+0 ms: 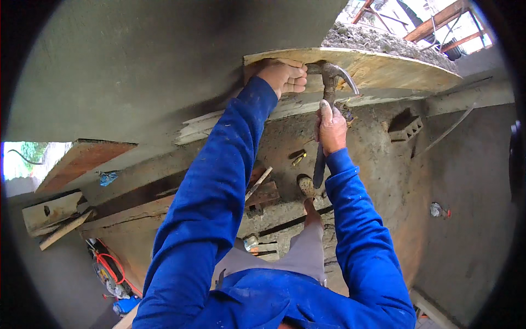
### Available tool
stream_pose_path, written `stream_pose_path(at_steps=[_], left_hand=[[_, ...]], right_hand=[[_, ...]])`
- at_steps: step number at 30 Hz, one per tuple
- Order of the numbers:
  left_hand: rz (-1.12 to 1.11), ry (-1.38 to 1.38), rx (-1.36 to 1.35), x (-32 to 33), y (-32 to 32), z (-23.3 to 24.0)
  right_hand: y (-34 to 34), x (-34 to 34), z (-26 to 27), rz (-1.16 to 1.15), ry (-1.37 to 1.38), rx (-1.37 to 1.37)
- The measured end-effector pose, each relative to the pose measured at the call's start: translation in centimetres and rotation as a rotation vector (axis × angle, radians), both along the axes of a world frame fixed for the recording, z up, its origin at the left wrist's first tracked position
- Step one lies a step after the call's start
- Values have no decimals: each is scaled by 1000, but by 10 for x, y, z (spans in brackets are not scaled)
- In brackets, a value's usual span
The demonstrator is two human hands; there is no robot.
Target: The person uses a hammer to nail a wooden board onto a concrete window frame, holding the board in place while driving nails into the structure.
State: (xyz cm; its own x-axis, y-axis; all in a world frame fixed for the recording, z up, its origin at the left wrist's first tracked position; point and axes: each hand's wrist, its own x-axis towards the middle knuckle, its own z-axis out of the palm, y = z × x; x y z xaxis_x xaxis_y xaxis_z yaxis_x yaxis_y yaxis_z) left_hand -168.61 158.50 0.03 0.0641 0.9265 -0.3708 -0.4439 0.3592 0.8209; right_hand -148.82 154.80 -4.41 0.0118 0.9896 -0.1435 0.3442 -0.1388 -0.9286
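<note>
My right hand [331, 127] grips the handle of a claw hammer [330, 78], thumb laid along it. The hammer's head is up at the plywood board [394, 74], its striking face beside the fingertips of my left hand [287, 77] and its claw curving right. Against the left part of the board, my left hand has its fingers curled together; whether something small is pinched in them is hidden. The board runs along the lower edge of an opening in the grey plastered wall [164, 74].
A hollow concrete block [407, 128] lies on the floor at right. Below my arms are wood pieces [263, 193] and a foot in a clog [306, 186]. At left are a board in another opening [84, 162], loose planks [53, 214] and an orange cord [111, 267].
</note>
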Motion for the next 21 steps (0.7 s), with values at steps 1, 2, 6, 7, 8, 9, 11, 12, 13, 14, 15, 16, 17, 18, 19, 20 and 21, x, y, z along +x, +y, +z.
stream_pose_path(at_steps=[1,2,6,7,8,9,11,12,13,14,15,16,17,18,19,20,21], left_hand=[[36,-12,2,0,0,-1],[61,-14,5,-2,0,-1],[166,-96,47,3,2,-1],[161,-103,37,4,1,-1],[155,-111,27,5,1,0],[160,-112,30,3,1,0],[59,-103,-1,-6,-2,3],[57,-111,11,-5,-3,7],[-8,-48,35,-5,-9,11],[-73,17,60,-4,-13,15],[-58,37,63,-10,-16,14],[-56,537,337,-12,-18,3],[-52,1040,606,-14,-19,-8],[29,1059,627,0,-9,-15],[33,1070,628,-1,-9,-20],[53,969,563,-3,-8,-25],[72,864,501,-3,-7,-27]], right_hand=[[2,0,-4,7,2,-1],[6,-1,-9,23,-20,28],[10,7,-14,64,-103,77],[12,8,-15,66,-106,85],[13,10,-16,64,-112,93],[11,10,-15,65,-117,95],[13,8,-16,85,-68,3],[17,15,-24,73,-133,41],[19,17,-29,66,-189,75],[21,21,-32,67,-172,67],[16,12,-24,81,-152,74],[9,6,-12,75,-158,41],[7,1,-6,68,-163,8],[19,20,-33,44,-188,52],[18,15,-31,49,-178,57],[14,11,-29,66,-160,74],[12,8,-27,80,-144,93]])
